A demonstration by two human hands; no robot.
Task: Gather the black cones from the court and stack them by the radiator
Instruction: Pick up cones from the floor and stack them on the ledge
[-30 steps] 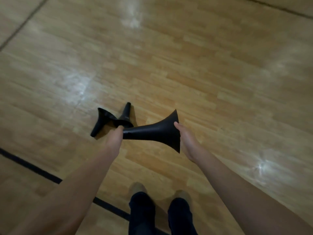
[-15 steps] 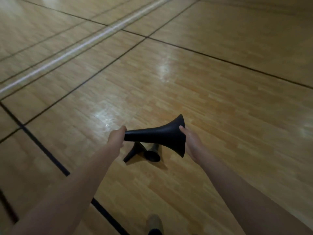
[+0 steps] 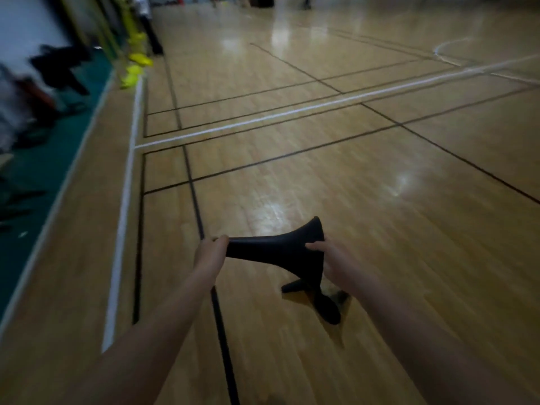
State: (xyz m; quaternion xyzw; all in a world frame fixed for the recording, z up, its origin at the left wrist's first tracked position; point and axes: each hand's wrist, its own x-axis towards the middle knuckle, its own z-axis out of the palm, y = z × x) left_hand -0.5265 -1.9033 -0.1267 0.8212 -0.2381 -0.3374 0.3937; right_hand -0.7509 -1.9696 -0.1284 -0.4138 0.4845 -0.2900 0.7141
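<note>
I hold a black cone [image 3: 280, 249] sideways in front of me, narrow tip to the left, flared base to the right. My left hand [image 3: 211, 252] is closed around the tip. My right hand [image 3: 336, 264] grips the rim of the base. Below the held cone, two more black cones [image 3: 318, 302] lie tipped over on the wooden court floor [image 3: 380, 214], partly hidden behind the base and my right hand. No radiator can be made out.
White and black court lines [image 3: 125, 200] run across the floor. A green strip [image 3: 43, 171] borders the court at left, with blurred dark items and yellow objects [image 3: 134, 68] along the wall. The far end of the hall is blurred.
The view has lifted from the floor at my feet up to the whole court. The held cone stays between both hands; the two lying cones now appear below my right hand.
</note>
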